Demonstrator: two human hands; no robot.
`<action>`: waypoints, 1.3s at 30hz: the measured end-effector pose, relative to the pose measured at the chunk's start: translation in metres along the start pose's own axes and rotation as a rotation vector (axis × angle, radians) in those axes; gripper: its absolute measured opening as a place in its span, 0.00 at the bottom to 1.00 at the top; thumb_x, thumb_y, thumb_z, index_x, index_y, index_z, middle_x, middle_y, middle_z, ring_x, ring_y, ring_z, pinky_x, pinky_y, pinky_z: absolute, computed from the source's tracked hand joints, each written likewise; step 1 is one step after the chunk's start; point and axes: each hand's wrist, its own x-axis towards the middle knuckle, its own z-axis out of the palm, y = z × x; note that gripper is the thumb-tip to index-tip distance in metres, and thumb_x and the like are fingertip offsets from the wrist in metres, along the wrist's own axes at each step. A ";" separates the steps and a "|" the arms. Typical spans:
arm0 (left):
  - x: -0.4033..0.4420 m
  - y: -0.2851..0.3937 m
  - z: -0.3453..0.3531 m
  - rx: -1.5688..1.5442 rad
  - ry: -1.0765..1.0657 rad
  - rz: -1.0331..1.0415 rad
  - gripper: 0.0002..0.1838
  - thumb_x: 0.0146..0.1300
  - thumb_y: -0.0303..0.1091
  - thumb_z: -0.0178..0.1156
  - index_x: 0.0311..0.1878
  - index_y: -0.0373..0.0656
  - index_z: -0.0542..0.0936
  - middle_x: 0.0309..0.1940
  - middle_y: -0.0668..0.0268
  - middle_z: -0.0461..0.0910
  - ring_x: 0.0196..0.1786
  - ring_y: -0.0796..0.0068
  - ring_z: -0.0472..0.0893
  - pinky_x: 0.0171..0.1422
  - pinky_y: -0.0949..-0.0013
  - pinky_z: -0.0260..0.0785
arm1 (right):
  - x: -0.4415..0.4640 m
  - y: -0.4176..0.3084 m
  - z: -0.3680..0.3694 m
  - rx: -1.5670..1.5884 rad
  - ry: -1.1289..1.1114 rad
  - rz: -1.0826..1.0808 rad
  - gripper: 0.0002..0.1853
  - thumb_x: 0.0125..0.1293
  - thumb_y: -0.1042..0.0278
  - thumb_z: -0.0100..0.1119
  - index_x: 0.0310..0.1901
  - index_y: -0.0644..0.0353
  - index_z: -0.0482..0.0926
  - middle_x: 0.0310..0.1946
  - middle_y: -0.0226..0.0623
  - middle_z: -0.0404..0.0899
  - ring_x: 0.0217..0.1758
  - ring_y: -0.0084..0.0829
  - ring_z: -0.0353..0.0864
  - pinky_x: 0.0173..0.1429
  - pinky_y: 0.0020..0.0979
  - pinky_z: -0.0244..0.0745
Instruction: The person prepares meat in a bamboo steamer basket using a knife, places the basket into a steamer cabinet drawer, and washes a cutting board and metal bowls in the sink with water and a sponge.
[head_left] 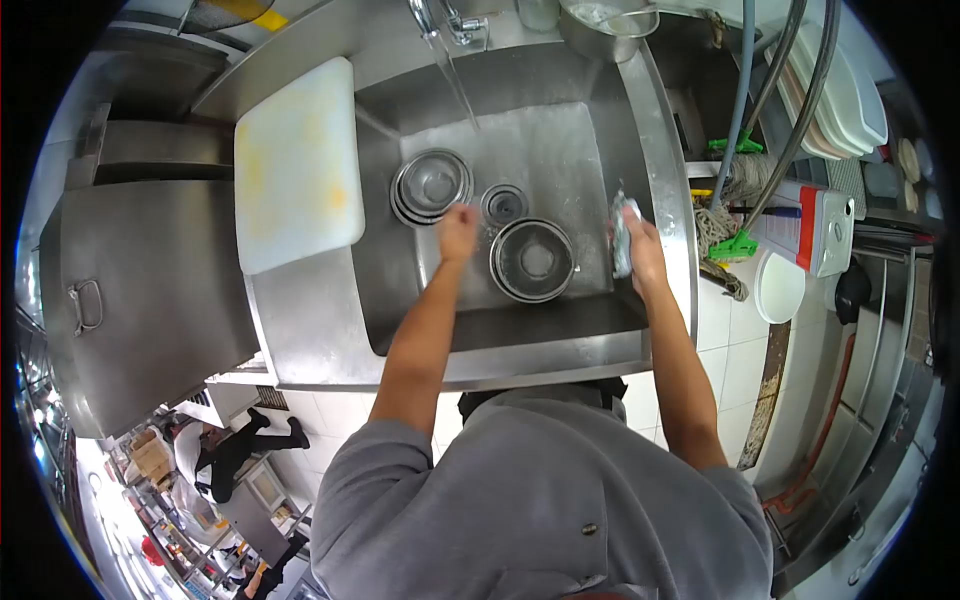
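My left hand [459, 234], smeared by motion, is at the near right rim of a stack of round metal bowls [432, 182] in the sink. Whether its fingers grip that rim, I cannot tell. By the sink's right wall, my right hand [648, 252] is closed around a pale, wet, soapy cloth [622, 240]. Between the hands, a small metal bowl [504, 205] and a larger nested stack of metal bowls [535, 262] rest on the wet sink [550, 140] floor.
Water runs from the faucet [430, 18] at the back. A stained white cutting board [300, 165] lies left of the basin. A metal bowl [610, 35] stands on the back right rim. Hoses [745, 90] hang at right, near mop heads [715, 230].
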 end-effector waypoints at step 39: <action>-0.029 0.103 -0.081 -0.796 -0.069 -0.354 0.12 0.55 0.17 0.49 0.40 0.45 0.66 0.32 0.63 0.71 0.32 0.66 0.79 0.24 0.55 0.82 | 0.069 0.022 0.194 -0.656 -0.528 -0.982 0.16 0.51 0.72 0.61 0.44 0.61 0.79 0.47 0.48 0.75 0.53 0.51 0.76 0.54 0.43 0.73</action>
